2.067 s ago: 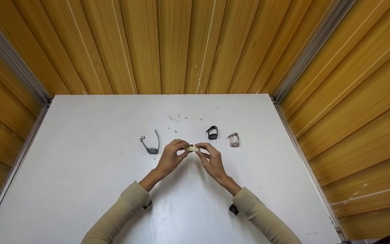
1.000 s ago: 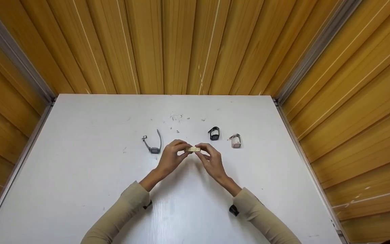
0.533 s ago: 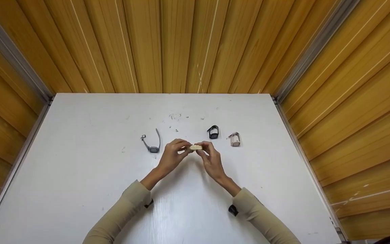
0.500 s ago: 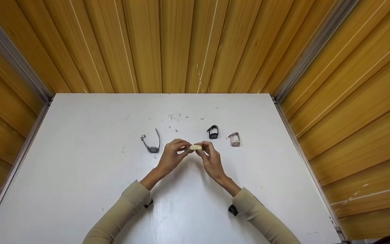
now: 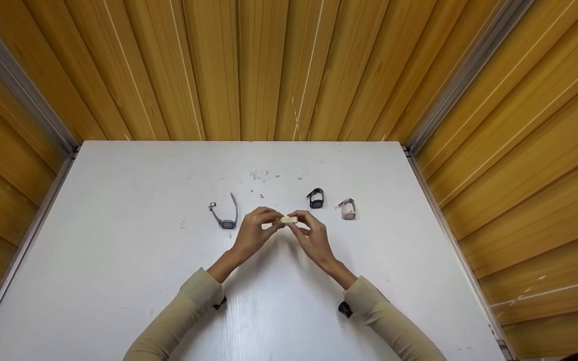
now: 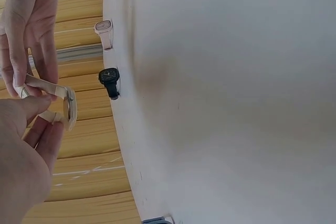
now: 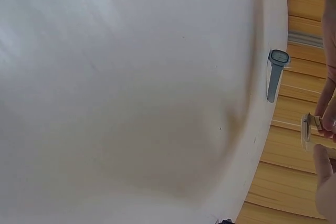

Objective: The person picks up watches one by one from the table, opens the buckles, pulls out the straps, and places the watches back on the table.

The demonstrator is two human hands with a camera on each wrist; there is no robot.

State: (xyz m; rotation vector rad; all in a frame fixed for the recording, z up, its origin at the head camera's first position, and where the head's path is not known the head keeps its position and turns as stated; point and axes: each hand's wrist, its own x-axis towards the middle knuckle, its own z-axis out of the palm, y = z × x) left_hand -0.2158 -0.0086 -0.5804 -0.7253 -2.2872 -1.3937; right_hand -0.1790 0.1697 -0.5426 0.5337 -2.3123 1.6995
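Observation:
A cream wristwatch (image 5: 289, 219) is held up between both hands above the table's middle. My left hand (image 5: 255, 231) pinches one side of its strap with thumb and fingers, and my right hand (image 5: 314, 239) pinches the other side. In the left wrist view, the watch case (image 6: 70, 106) faces away from the hands, and the strap curves back into a loop. The strap ends come together among the fingertips, which partly hide them; whether they are fastened I cannot tell. The right wrist view catches the watch (image 7: 306, 131) at its right edge.
On the white table (image 5: 118, 240) a grey watch (image 5: 228, 224) lies with its strap spread, left of the hands. A black watch (image 5: 316, 198) and a pink watch (image 5: 348, 209), both with looped straps, stand to the right. Yellow wood-look panels (image 5: 259, 70) enclose the table.
Both hands keep hold of the cream watch and stay in nearly the same place. The watch has tilted and shifted slightly between the fingers. The other watches have not moved.

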